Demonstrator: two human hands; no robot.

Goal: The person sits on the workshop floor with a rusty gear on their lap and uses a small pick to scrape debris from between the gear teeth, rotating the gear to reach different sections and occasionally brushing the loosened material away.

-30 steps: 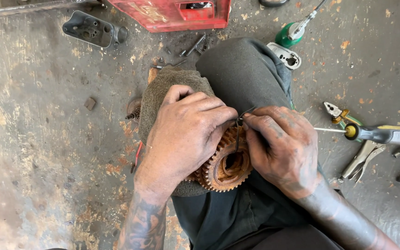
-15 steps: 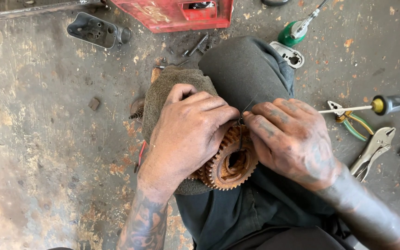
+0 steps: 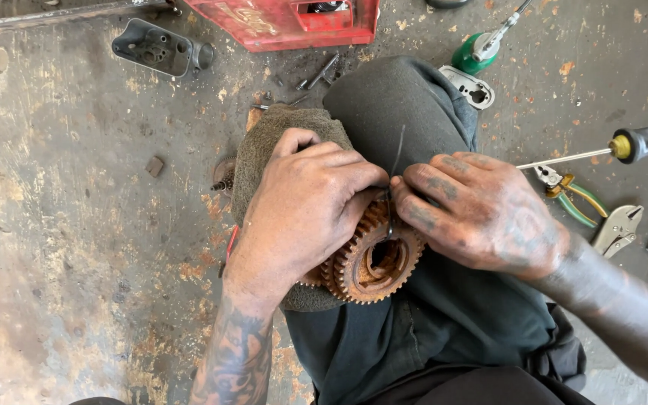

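Where the fingertips of both hands meet, a thin dark wire [image 3: 397,154] is pinched above the gear [image 3: 373,259]. The left hand [image 3: 305,206] is curled over the gear's upper left edge, fingers pressed together. The right hand [image 3: 481,214] is closed on the wire from the right. The rusty gear is rested on a cloth [image 3: 264,142] laid over the knee [image 3: 406,105]. A screwdriver [image 3: 616,146], pliers [image 3: 568,196] and a red crate [image 3: 286,22] are seen on the floor [image 3: 76,225].
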